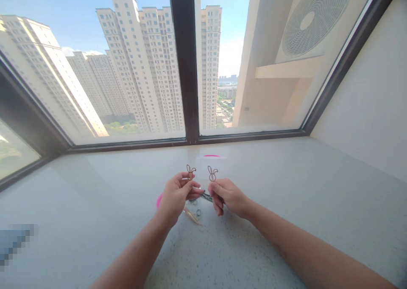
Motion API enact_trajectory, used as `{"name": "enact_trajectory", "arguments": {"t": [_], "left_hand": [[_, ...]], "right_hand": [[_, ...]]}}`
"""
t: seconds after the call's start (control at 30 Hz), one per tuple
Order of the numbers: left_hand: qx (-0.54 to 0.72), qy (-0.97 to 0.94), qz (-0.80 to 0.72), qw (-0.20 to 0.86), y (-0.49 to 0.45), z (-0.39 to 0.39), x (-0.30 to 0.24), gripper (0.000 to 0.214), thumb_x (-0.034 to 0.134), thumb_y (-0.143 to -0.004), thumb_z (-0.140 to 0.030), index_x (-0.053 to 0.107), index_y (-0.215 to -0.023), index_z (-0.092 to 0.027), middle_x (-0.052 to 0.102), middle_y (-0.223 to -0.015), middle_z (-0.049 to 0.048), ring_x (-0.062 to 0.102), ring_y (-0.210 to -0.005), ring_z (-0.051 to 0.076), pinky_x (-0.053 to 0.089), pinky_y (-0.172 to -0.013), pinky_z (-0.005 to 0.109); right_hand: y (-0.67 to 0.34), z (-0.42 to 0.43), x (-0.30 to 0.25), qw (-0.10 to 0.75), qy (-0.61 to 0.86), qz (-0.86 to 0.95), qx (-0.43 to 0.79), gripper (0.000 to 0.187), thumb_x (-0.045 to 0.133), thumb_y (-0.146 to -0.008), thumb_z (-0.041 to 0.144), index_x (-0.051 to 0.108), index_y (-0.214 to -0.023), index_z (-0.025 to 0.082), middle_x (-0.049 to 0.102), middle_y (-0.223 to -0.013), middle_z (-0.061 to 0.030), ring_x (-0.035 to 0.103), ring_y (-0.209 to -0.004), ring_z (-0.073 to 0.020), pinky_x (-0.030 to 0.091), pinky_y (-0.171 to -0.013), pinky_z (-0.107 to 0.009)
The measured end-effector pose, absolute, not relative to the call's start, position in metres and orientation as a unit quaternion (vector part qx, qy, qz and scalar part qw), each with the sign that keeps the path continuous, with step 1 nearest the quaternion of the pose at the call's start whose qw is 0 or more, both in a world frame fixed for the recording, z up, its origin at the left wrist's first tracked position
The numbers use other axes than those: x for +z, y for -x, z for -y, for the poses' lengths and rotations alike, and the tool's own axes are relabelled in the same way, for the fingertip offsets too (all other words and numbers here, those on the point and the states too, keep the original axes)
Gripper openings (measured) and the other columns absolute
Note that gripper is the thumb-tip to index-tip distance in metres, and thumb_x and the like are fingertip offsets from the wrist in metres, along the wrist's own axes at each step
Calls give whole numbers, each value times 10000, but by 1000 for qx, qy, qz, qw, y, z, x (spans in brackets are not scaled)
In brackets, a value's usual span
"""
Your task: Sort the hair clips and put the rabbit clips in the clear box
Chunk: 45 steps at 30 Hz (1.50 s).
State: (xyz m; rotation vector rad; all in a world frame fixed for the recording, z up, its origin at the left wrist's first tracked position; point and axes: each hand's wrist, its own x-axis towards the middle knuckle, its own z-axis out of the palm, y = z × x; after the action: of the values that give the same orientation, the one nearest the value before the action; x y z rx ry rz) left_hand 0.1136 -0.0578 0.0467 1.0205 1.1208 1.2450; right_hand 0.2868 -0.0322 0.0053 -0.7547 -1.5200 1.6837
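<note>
My left hand [178, 193] pinches a small brown rabbit-shaped outline piece [190, 172], its two ears pointing up. A similar rabbit-shaped outline piece [212, 174] stands upright between the thumb and fingers of my right hand [227, 194]. The two pieces are held apart, side by side. Thin dark strands [207, 197] show between the hands, touching or close to the fingers of both; where they end is hidden. Below the hands a small dark ring [199, 213] and a slim cream-coloured pointed item [192, 216] lie on the pale speckled sill [222, 251].
Part of a bright pink round thing [159, 200] shows behind my left hand. A clear flat item with a pink strip [211, 156] lies towards the window. The dark window frame [191, 138] bounds the sill at the back, with a white wall [365, 110] on the right.
</note>
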Motion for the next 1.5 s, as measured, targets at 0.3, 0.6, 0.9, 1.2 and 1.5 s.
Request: {"name": "enact_trajectory", "arguments": {"t": [0.3,0.6,0.9,1.2,1.5], "left_hand": [[533,-437,-472,549,-111,58,47,305,712,-700,-250,526,-912,-133,686,-661,32,695,-593,172,571,-558,249],[525,-445,-472,552,-110,56,44,326,701,-691,-265,520,-929,-136,677,-640,18,695,-590,172,565,-560,246],[524,-444,-480,547,-107,53,42,330,704,-689,-266,531,-937,-131,691,-666,25,697,-606,176,571,-574,261],[509,-448,-495,543,-106,52,39,339,698,-712,-280,532,-967,-131,715,-754,60,702,-651,182,572,-644,289],[497,-459,-494,545,-104,53,39,362,707,-713,-327,534,-968,-137,720,-764,69,700,-665,194,554,-631,287]], "right_hand": [[-287,33,7,364,279,594,661,425,519,-829,547,513,-679,150,422,-366,79,512,-309,-116,335,-306,-175],[-285,32,5,364,285,588,664,419,514,-826,551,500,-681,158,408,-352,87,496,-290,-116,329,-289,-173],[-282,30,3,364,291,581,667,446,534,-788,592,491,-670,164,399,-341,92,486,-284,-113,337,-290,-177],[-280,30,3,343,279,579,685,447,544,-774,590,498,-664,159,412,-350,87,500,-290,-116,333,-285,-174],[-280,28,0,385,279,573,667,425,517,-808,553,515,-681,148,444,-374,73,504,-306,-111,322,-303,-176]]}}
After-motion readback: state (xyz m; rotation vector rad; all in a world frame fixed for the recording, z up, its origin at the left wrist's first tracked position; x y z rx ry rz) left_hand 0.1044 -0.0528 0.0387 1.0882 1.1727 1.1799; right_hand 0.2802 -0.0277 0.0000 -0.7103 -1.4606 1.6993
